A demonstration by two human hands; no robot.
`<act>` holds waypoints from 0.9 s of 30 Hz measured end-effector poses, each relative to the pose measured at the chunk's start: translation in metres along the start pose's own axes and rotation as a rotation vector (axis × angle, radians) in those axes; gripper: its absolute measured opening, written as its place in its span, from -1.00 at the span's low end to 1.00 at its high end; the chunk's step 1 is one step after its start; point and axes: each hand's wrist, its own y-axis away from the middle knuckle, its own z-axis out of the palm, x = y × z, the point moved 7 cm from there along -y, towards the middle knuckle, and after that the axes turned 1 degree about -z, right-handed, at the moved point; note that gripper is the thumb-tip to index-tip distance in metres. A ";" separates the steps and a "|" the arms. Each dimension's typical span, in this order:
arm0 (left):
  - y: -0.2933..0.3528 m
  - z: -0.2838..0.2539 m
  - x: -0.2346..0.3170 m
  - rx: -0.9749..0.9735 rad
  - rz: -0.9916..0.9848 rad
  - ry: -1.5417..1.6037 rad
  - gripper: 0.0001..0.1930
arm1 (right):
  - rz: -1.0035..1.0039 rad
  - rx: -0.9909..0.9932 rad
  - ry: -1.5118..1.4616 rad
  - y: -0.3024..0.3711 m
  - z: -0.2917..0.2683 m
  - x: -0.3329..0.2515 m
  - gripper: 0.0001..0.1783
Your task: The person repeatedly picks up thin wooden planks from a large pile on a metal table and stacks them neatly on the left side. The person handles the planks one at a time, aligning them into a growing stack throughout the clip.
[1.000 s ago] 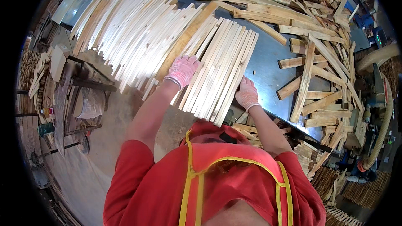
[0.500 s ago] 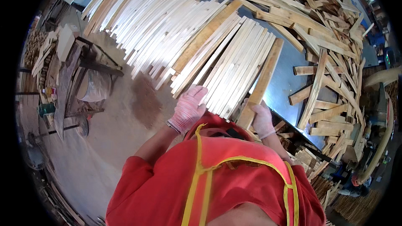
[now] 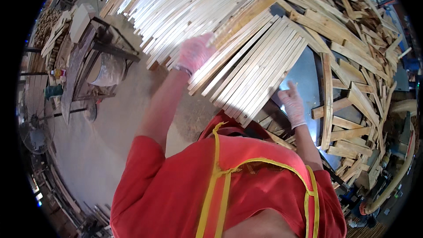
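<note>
My left hand (image 3: 195,54), in a pale pinkish glove and smeared by motion, is closed around the near end of a wide yellowish wooden board (image 3: 246,15). That board lies among pale, narrow wood strips (image 3: 176,13) laid side by side on the table. My right hand (image 3: 291,103), also gloved, is held up with thumb and fingers apart and nothing in it. It hovers just right of a tight row of strips (image 3: 264,66). Farther right, a brown board (image 3: 326,101) lies lengthwise at the edge of a jumbled pile.
A heap of loose wood pieces (image 3: 348,39) covers the right of the blue-grey metal table (image 3: 310,68). To the left stands a wooden frame (image 3: 94,53) on the concrete floor (image 3: 114,128). A pale curved hose (image 3: 396,167) runs at the far right.
The board has left my right hand, which moved right and opened. My left hand went from the tight row's near end up and left to the wide board. The view shifted slightly.
</note>
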 end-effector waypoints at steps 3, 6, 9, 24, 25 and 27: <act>-0.004 -0.014 -0.026 0.297 -0.006 -0.369 -0.56 | 0.187 0.114 0.097 -0.035 -0.023 0.049 -0.01; 0.061 0.017 -0.033 0.401 0.151 -0.278 -0.64 | 0.338 0.002 -0.118 -0.050 -0.013 0.040 0.03; 0.148 0.087 -0.063 -0.056 -0.375 0.335 -0.61 | 0.146 -0.132 -0.335 -0.059 0.005 -0.022 -0.05; 0.163 0.074 -0.057 -0.333 -0.361 1.469 -0.35 | 0.178 -0.195 -0.213 -0.098 0.001 0.021 -0.19; 0.152 0.064 -0.045 -0.473 -0.326 1.494 -0.32 | 0.156 -0.191 -0.085 -0.104 -0.001 0.036 -0.12; 0.103 0.057 -0.013 -0.525 -0.248 1.252 -0.26 | 0.143 -0.211 -0.085 -0.102 0.001 0.026 -0.10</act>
